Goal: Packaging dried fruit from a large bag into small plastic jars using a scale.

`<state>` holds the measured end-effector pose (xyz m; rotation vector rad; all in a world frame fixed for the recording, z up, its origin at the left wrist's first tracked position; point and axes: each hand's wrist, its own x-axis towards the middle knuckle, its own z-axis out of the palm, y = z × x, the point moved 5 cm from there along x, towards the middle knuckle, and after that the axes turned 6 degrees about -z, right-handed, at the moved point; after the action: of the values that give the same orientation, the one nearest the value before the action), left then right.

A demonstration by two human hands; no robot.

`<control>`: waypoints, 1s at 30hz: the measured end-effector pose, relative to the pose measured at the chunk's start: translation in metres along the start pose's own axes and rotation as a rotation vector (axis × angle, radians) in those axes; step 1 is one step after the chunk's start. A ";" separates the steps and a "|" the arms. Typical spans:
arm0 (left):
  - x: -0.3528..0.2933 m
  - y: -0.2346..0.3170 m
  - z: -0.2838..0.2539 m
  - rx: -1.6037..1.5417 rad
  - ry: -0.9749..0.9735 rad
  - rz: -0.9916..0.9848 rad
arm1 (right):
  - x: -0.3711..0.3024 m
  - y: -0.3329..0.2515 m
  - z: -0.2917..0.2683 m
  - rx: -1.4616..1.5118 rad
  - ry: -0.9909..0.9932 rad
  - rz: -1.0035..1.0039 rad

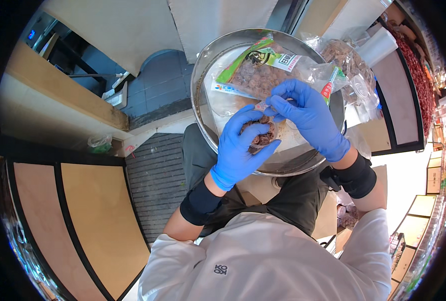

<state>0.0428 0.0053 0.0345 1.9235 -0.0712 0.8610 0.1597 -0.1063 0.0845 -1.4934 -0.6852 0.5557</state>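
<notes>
Hands in blue gloves worked over a steel basin (pixel 205 60): the left hand (pixel 243 145) cupped a small cup (pixel 263 136) of brown bits, steadying it, while the right hand (pixel 308 118) pinched its wrapper. A bag (pixel 263 70) of brown pieces lay in the basin.

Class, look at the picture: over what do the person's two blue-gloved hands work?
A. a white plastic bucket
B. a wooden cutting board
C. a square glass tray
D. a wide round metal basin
D: the blue-gloved left hand and blue-gloved right hand work together above the wide round metal basin, which also holds a clear plastic bag with green trim.
</notes>
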 end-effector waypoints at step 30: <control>-0.006 -0.004 0.000 0.005 0.058 -0.011 | -0.024 -0.021 0.020 -0.621 -0.173 -0.529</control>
<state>0.0399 0.0052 0.0279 1.9006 -0.0239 0.9093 0.1275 -0.1096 0.1034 -1.7398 -1.4269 0.0538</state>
